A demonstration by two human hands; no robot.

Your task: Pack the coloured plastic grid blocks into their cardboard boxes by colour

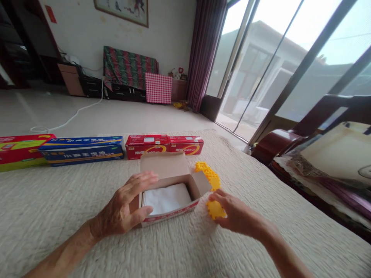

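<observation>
A pale quilted cover [95,185] carries everything near the hands, with a dark wooden armrest [278,144] to the right, and a curtain [201,54] and glass doors [252,69] beyond. A row of boxes stands along the far side, behind the open box [171,217], whose raised lid partly hides the two red boxes [147,146]; its right flap overlaps the farther yellow pieces [215,183]. The blue box [84,152] reads 小霸王电池 in white characters; the red boxes' printing is too blurred to read surely, as is that of the red-and-green box [20,154] at far left. The open box has red print on its front wall and holds a folded white cloth-like sheet [166,197], filling most of it. The left hand [126,204] has a wide grip, thumb and fingers spread over the box's left end. The right hand [227,210] has a narrower grip, bent around the nearest yellow piece [215,209], just right of the box; whether it clasps the piece, I cannot tell.
</observation>
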